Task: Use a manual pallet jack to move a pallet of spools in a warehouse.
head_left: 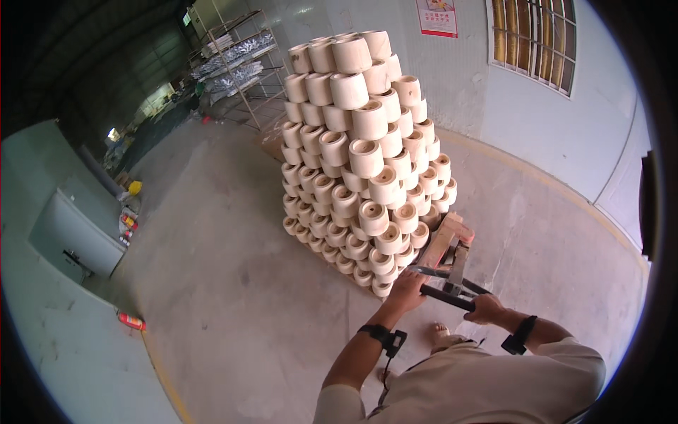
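A tall stack of pale, round, hollow pieces (345, 201), wooden-looking with holes in the middle, rises in many layers in front of me. Against its near right side stands a pallet jack (441, 239) with worn red paint. Its dark looped handle (448, 297) tilts toward me. My left hand (406, 291) is closed around the left end of the handle, close to the lowest pieces. At the other end of the bar, my right hand (486, 309) is wrapped round the grip. The fingertips of both hands are partly hidden.
A metal rack (244, 63) with silvery bundles stands behind the stack at the far left. Fire extinguishers (131, 322) sit along the left wall near a door (74, 237). On the right runs a pale wall with a barred window (534, 42).
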Tool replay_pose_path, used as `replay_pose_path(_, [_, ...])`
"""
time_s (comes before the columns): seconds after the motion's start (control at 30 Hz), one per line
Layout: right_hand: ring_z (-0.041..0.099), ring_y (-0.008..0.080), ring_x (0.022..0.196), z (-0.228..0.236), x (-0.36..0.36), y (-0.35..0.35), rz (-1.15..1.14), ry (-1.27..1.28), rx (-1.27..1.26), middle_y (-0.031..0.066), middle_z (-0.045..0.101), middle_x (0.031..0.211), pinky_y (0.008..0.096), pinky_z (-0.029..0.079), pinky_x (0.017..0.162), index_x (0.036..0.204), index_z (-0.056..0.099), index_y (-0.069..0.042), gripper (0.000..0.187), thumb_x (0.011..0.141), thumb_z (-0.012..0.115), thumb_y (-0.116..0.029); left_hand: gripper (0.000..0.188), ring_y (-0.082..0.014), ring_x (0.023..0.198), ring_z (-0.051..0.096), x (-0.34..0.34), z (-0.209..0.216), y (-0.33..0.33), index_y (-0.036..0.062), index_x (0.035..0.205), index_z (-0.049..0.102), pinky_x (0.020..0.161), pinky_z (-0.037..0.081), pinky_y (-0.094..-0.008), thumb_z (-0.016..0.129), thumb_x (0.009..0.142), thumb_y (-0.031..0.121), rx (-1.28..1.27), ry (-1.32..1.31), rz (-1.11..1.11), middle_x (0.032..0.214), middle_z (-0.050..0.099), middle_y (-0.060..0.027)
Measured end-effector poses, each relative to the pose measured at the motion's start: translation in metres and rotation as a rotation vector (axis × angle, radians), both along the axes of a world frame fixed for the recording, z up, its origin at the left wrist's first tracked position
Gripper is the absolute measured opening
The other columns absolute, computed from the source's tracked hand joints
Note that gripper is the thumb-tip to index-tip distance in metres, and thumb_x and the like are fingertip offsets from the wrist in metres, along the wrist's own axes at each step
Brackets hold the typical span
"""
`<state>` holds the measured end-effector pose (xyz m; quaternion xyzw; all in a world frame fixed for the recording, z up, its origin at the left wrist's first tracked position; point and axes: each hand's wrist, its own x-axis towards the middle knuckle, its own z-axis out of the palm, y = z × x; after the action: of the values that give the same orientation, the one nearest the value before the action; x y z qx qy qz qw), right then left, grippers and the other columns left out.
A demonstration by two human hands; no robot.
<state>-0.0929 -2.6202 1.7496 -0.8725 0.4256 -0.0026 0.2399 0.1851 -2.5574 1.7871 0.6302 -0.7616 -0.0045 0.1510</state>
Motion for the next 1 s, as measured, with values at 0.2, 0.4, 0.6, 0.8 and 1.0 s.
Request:
replay_pose_path(0.2, [0.066, 0.0340, 0.085, 0.033, -0.002, 0.028, 0.107, -0.011, 0.133, 0.0174, 0.068, 0.084, 0.0440, 0.051, 0.079, 0.082, 0.069, -0.007, 0.038, 0.068, 0.064, -0.041, 0.023, -0.0340, 0.091, 0.057, -0.001, 0.008, 0.012, 0.0082, 0.076, 0.054, 0.089, 0.043, -0.0437, 0.072, 0.064, 0.014, -0.265, 0.059, -0.106, 0.083, 0.059, -0.0128])
replay_pose_path(0.4, [0.065, 0.0355, 0.089, 0.035, -0.007, 0.021, 0.188, -0.096, 0.127, 0.0189, 0.067, 0.088, 0.0452, 0.050, 0.081, 0.091, 0.066, -0.005, 0.042, 0.069, 0.063, -0.041, 0.016, -0.0340, 0.092, 0.059, -0.007, 0.032, 0.005, 0.0067, 0.076, 0.057, 0.091, 0.043, -0.0440, 0.068, 0.069, 0.017, -0.170, -0.038, -0.025, 0.087, 0.062, -0.0140])
replay_pose_path(0.6, [0.065, 0.0344, 0.089, 0.043, -0.022, 0.018, 0.135, -0.097, 0.120, 0.0172, 0.068, 0.088, 0.0447, 0.050, 0.082, 0.094, 0.067, -0.006, 0.043, 0.069, 0.065, -0.041, 0.016, -0.0327, 0.089, 0.061, -0.024, 0.055, 0.003, 0.0052, 0.078, 0.062, 0.087, 0.045, -0.0436, 0.069, 0.072, 0.018, -0.109, -0.085, -0.053, 0.084, 0.065, -0.0152])
replay_pose_path(0.8, [0.066, 0.0314, 0.080, 0.056, -0.045, 0.013, 0.108, -0.116, 0.069, 0.0124, 0.068, 0.079, 0.0422, 0.051, 0.074, 0.090, 0.070, -0.013, 0.034, 0.071, 0.068, -0.041, 0.015, -0.0332, 0.086, 0.061, -0.040, 0.060, 0.004, 0.0077, 0.076, 0.062, 0.080, 0.047, -0.0444, 0.069, 0.071, 0.019, -0.116, -0.013, -0.068, 0.080, 0.064, -0.0142])
replay_pose_path(1.0, [0.064, 0.0344, 0.066, 0.088, -0.081, 0.003, -0.056, -0.272, -0.152, 0.0128, 0.064, 0.067, 0.0436, 0.051, 0.062, 0.076, 0.065, -0.010, 0.016, 0.070, 0.067, -0.024, 0.019, -0.0349, 0.078, 0.061, -0.063, 0.077, -0.016, 0.0054, 0.074, 0.060, 0.071, 0.047, -0.0454, 0.072, 0.067, 0.018, -0.126, 0.052, -0.166, 0.076, 0.063, -0.0146])
